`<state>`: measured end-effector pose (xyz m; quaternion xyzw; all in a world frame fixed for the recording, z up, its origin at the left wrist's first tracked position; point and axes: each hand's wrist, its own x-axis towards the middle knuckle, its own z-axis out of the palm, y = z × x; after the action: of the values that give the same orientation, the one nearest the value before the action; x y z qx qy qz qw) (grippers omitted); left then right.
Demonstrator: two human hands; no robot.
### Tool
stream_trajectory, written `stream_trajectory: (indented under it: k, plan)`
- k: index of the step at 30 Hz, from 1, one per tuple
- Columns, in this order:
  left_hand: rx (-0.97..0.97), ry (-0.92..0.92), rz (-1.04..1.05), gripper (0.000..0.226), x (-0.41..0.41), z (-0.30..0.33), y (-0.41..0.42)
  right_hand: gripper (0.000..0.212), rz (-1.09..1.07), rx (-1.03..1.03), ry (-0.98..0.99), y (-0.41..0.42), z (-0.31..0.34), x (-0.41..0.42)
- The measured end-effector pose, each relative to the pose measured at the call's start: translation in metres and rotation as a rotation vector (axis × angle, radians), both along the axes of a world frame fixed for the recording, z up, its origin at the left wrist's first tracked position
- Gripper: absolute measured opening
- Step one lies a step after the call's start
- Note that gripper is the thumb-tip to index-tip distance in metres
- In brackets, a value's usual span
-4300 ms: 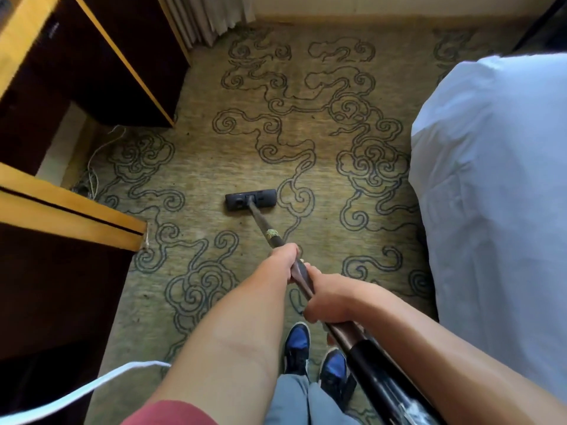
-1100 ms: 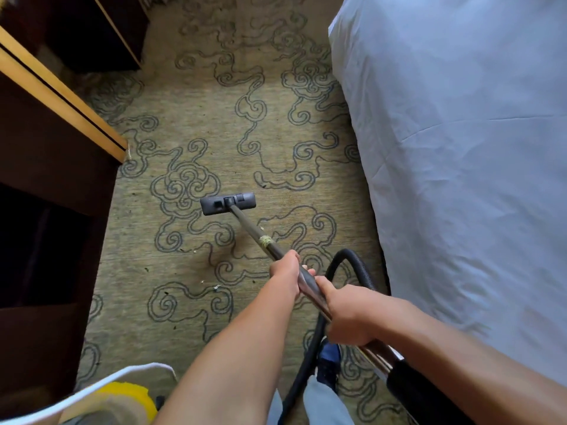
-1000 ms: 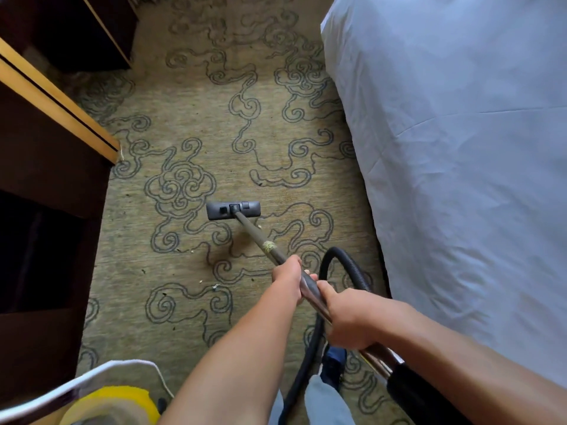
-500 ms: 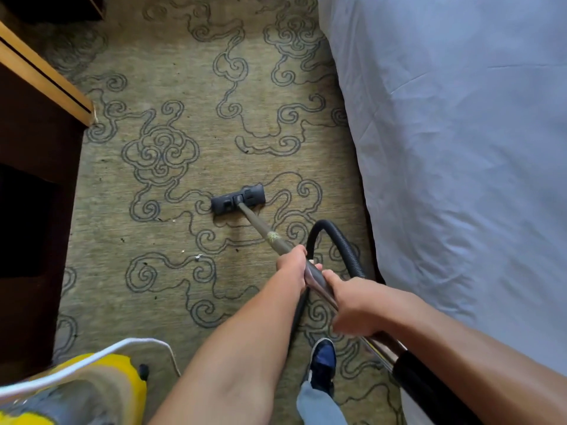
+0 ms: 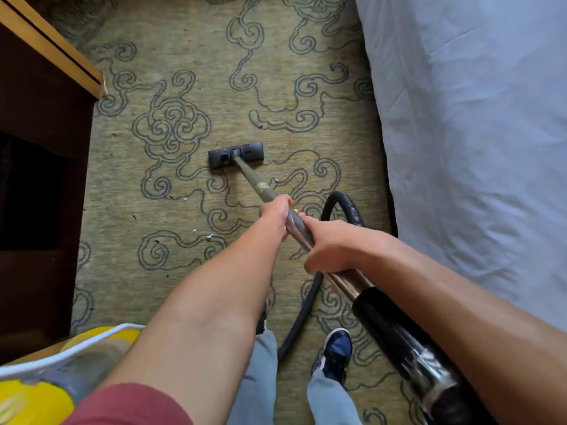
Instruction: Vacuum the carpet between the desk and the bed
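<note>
A black vacuum head (image 5: 235, 154) lies flat on the olive carpet (image 5: 190, 65) with dark swirl patterns, midway between the desk and the bed. Its metal wand (image 5: 257, 185) slants back toward me. My left hand (image 5: 276, 213) grips the wand higher up the tube, and my right hand (image 5: 329, 246) grips it just behind, near the black hose cuff (image 5: 399, 335). Small pale crumbs (image 5: 210, 236) lie on the carpet left of my hands.
The dark wooden desk (image 5: 43, 96) with a light edge fills the left side. The bed with a white sheet (image 5: 475, 133) fills the right. A black hose (image 5: 340, 207) loops on the carpet by the bed. The yellow vacuum body (image 5: 36, 394) sits at bottom left. My shoe (image 5: 337, 351) stands below.
I have stepped backward along the carpet, so the desk and bed slid up the view. The vacuum head was drawn back toward me and now lies square. The yellow vacuum body came into view.
</note>
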<state>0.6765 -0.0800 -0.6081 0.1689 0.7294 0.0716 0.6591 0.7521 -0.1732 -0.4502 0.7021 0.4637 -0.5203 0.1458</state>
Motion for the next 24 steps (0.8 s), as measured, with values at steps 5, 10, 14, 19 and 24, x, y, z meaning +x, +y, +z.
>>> stream_trajectory:
  k: [5, 10, 14, 19, 24]
  plan:
    - [0.062, 0.039, -0.086, 0.025, -0.025, -0.021, 0.099, 0.088, -0.082, 0.059, 0.052, 0.091, -0.035, -0.028]
    - [0.072, 0.025, -0.138, 0.018, -0.041, -0.04, 0.175, 0.096, -0.059, 0.076, 0.009, 0.158, -0.058, -0.044]
    - [0.045, 0.006, -0.112, 0.021, -0.045, -0.042, 0.183, 0.102, -0.048, 0.071, -0.01, 0.166, -0.058, -0.052]
    - [0.056, -0.042, 0.001, 0.042, -0.043, -0.031, 0.172, 0.094, -0.001, 0.099, -0.044, 0.157, -0.033, -0.051]
    - [-0.043, -0.041, 0.026, 0.026, -0.038, 0.003, 0.103, 0.096, 0.081, 0.052, -0.091, 0.102, 0.007, -0.049]
